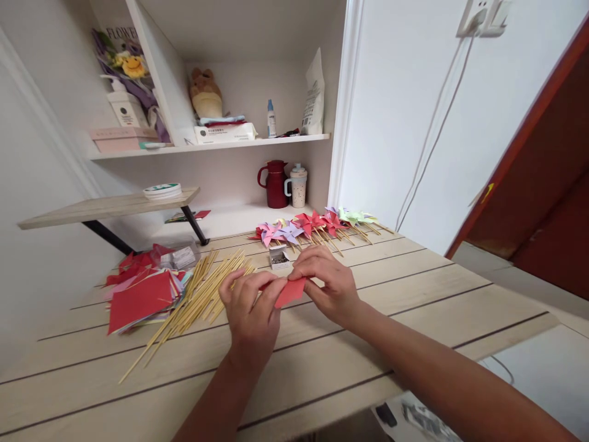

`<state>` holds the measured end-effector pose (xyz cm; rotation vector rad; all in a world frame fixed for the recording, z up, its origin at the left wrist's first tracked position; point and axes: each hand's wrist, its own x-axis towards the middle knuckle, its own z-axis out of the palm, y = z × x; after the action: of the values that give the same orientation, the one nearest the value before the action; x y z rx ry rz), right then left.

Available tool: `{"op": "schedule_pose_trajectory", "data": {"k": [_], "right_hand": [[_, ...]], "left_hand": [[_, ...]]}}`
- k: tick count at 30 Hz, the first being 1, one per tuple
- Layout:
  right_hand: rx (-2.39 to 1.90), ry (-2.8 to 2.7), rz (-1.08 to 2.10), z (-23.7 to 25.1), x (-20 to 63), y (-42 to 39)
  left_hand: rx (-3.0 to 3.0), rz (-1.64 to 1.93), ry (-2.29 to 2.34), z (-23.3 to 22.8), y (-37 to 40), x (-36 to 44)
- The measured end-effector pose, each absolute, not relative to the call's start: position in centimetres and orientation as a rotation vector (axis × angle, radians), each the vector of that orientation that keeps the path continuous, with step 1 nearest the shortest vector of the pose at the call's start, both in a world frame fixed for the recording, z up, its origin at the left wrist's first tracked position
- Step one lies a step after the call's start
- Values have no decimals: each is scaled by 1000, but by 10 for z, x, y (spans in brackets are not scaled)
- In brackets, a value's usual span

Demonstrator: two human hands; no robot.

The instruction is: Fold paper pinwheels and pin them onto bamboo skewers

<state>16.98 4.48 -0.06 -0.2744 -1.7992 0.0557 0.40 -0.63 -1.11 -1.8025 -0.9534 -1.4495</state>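
Nearest the camera, two bare forearms reach out over a pale wooden table with dark grooves running across it. The left hand and the right hand meet above the middle of the tabletop, both pinching a small red paper piece between fingers and thumbs; the left hand's fingers are curled close around its left edge, and the right hand grips its upper right side. The paper is held just above the table surface, partly folded, though the exact fold cannot be made out. Just to the left of the hands lies a loose bundle of thin wooden sticks, fanned out diagonally, and beside that a stack of coloured paper squares with a red sheet on top. Directly beyond the hands sits a small open box of tiny metal items, too small to identify. Farther back, a row of finished paper pinwheels in pink, purple, red and green lies on sticks along the table's far edge. Behind them, in a white alcove, stand a dark red jug and a pale lidded cup, touching or nearly so. Higher up, a shelf carries a plush toy, a small bottle and a white bag.
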Motion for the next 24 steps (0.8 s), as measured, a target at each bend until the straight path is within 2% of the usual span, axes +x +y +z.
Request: {"op": "schedule_pose_trajectory", "data": {"k": [6,11,13,18,24], "right_hand": [[-494,-1760,329,-10,176,60],[-630,-1650,596,-19,182,77],[-654,-1603,675,-22,183,82],[-706,-1515,813,-25,184,87],[-718,-1464,838,-23,187,88]], "left_hand": [[-1949,-1614,-1232,-19,2,0],[-1709,-2021,-1526,-26,6,-13],[-1636,-2084,-1592,-27,8,-19],[-1595,-1925,-1694,-26,15,-38],[-1326,-1762,-1853,-22,20,-72]]}}
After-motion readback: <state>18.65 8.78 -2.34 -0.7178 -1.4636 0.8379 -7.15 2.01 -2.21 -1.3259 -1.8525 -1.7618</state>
